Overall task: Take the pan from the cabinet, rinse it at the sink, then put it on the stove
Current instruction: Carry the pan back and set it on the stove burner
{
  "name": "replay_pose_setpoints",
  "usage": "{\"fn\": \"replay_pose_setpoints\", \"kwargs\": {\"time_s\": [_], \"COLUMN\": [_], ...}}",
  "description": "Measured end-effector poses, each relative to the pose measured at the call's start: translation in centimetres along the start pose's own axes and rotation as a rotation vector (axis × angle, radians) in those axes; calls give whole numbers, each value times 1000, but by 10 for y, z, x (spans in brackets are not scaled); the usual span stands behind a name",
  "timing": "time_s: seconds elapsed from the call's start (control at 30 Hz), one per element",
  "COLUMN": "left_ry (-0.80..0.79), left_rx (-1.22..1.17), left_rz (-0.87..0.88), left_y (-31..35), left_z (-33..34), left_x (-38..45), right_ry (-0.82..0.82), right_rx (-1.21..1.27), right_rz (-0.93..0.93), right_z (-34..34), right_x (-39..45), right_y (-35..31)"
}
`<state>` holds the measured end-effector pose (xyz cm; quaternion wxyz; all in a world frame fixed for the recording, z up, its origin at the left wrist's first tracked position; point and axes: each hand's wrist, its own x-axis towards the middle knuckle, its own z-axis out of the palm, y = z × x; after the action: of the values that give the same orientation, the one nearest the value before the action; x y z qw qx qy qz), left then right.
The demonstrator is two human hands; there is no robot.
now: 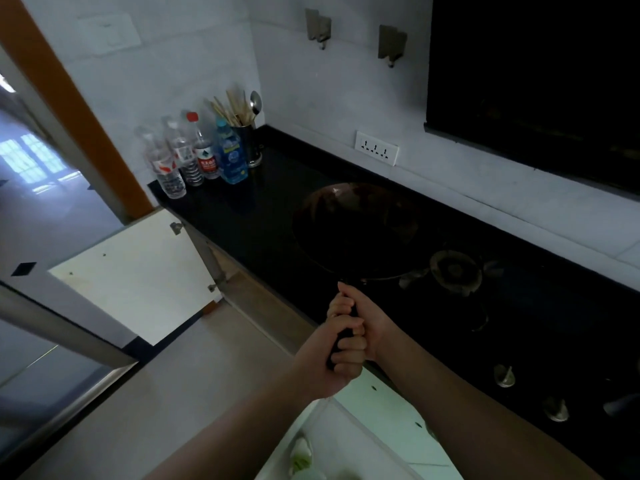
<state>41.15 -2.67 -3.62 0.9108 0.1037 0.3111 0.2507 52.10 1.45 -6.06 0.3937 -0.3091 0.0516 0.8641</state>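
Black stone table point(263, 216) runs from the far left corner toward the near right, with the stove point(519, 306) set into it. Dark pan point(349, 230), round and deep, is held above the table, just left of the burner point(455, 271); whether its underside touches the table cannot be told in the dim light. Its dark handle point(343, 336) points toward the near side.

Both hands are on the handle. Right hand point(367, 317): grip closed round the handle nearer the pan, thumb lying along the top. Left hand point(337, 358): grip closed round the handle's near end, fingers curled over it and touching the right hand. Both forearms are bare and come in from the near edge.

Stove knobs point(504, 375) sit in a row along the near right edge of the stove.

Far left end of the table: a group of plastic bottles point(187, 157), some clear, one with a red cap, and a blue bottle point(232, 157) just right of them. Just beyond, in the corner, a dark utensil holder point(249, 143) with chopsticks and a spoon standing upright in it.

White tiled wall behind carries a white socket strip point(376, 148) and two metal hooks point(391, 45). A dark panel point(533, 81) fills the upper right.

Below the table at left, a white cabinet door point(138, 275) stands swung open. Another white door point(381, 410) shows beneath the arms at the near edge
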Motion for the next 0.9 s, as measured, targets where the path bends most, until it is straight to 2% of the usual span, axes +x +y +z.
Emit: {"fn": "replay_pose_setpoints", "kwargs": {"time_s": [0.23,0.4,0.73,0.9], "left_ry": [-49,-16,92,63], "left_rx": [36,31,9,-22], "left_rz": [-67,-104,-133,-126], "left_y": [49,71,87,96], "left_z": [-33,-43,-49,-52], "left_x": [35,59,96,105], "right_ry": [54,93,138,167], "right_rx": [72,48,62,39], "right_rz": [-52,-84,-20,-22], "right_z": [14,16,0,4], "right_x": [44,66,95,104], "right_y": [-21,-41,-69,-77]}}
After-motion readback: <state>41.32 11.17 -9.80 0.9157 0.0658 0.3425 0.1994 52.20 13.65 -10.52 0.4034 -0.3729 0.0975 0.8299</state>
